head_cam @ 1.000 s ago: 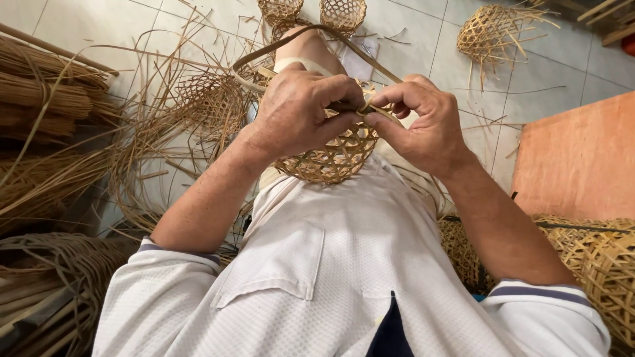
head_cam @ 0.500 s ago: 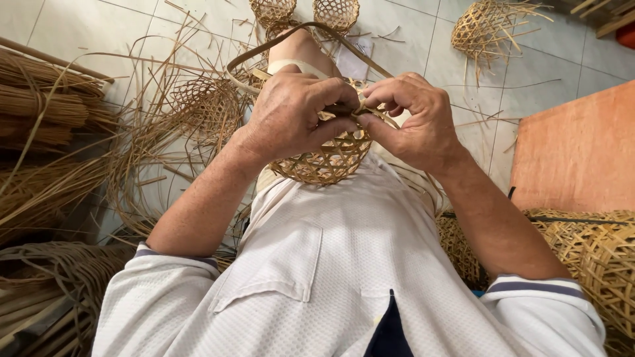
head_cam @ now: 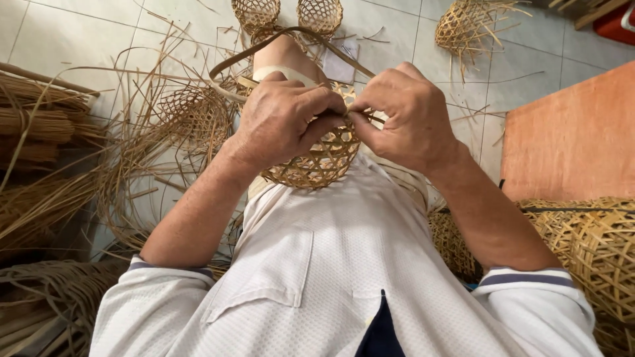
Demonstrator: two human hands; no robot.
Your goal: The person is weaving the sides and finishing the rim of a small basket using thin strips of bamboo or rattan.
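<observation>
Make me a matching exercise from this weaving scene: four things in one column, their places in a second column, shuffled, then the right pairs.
Things:
1. small woven basket
2. orange board
3. bundles of strips
4. two small open-weave baskets

Places:
A. far left on the floor
B. top of the picture, beyond the knee
C. between the left hand and right hand
D. right side

Pairs: 1-C, 2-D, 3-A, 4-B

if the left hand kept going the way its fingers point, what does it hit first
The left hand points rightward across the small woven basket, so it would most likely meet the right hand first; their fingertips already look to be touching at the rim.
</observation>
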